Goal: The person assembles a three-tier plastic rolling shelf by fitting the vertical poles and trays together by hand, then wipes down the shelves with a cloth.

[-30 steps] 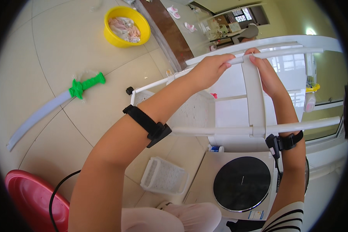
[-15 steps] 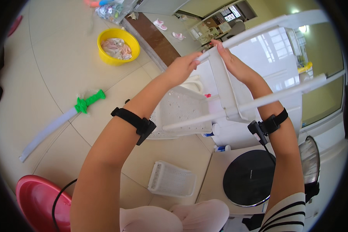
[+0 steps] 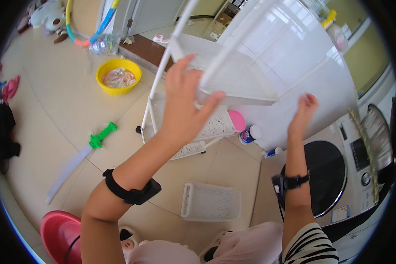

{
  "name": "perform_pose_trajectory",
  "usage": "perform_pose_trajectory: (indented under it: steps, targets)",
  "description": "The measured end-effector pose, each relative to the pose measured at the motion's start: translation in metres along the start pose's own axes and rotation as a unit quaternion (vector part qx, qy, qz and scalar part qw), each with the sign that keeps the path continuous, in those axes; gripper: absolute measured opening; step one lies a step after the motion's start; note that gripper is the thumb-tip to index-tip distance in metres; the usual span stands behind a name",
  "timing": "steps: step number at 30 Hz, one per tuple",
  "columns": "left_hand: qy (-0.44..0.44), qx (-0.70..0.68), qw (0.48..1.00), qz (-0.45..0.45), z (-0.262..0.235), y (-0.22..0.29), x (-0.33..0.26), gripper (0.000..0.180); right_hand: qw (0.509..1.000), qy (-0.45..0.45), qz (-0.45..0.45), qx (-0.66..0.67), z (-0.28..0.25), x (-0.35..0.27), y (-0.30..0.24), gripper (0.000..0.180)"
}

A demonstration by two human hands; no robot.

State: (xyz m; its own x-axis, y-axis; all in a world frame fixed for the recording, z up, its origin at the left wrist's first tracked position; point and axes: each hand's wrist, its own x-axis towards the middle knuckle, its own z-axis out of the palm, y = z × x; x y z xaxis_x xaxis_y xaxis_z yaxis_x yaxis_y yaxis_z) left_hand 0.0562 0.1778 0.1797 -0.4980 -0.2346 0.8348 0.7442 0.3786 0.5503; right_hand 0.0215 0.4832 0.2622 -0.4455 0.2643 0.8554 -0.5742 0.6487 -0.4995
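A white tiered rack (image 3: 240,100) with perforated lower shelves and small black feet stands on the tiled floor before me, its poles rising past the top of the view. My left hand (image 3: 182,105) is at the rack's near side, fingers spread and thumb out beside a pole and an upper shelf's edge; a firm grip does not show. To the right of the rack, my right hand (image 3: 301,114) is raised apart from it. Its fingers are curled in, slightly blurred, with nothing visible in them. Below the rack lies a white perforated basket (image 3: 211,202).
A washing machine (image 3: 358,154) with a round dark door is at the right. A blue-and-white tub (image 3: 249,134) and a pink-lidded container (image 3: 236,121) stand by the rack. Leftward are a yellow basin (image 3: 119,90) with cloth, a green-handled toy sword (image 3: 102,135) and a red basin (image 3: 59,233).
The rack has swung from leaning rightward to standing more upright. My right hand has left it and moved down and right. My left hand has come lower and its fingers have spread.
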Motion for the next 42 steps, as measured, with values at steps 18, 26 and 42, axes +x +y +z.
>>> perform_pose_trajectory:
  steps: [18,26,42]
  targets:
    - [-0.076,-0.053,0.959,-0.268,-0.093,-0.021,0.044,0.053,0.931,-0.174,0.046,0.316,0.043,-0.068,0.019,0.025]
    - [0.143,0.331,0.924,-0.126,-0.139,0.026,0.056,0.044,0.922,-0.224,0.174,0.262,0.056,-0.091,0.026,0.045]
    - [-0.454,0.513,0.723,-0.092,0.134,0.078,0.152,0.043,0.914,-0.192,0.224,0.278,0.164,-0.11,0.014,0.034]
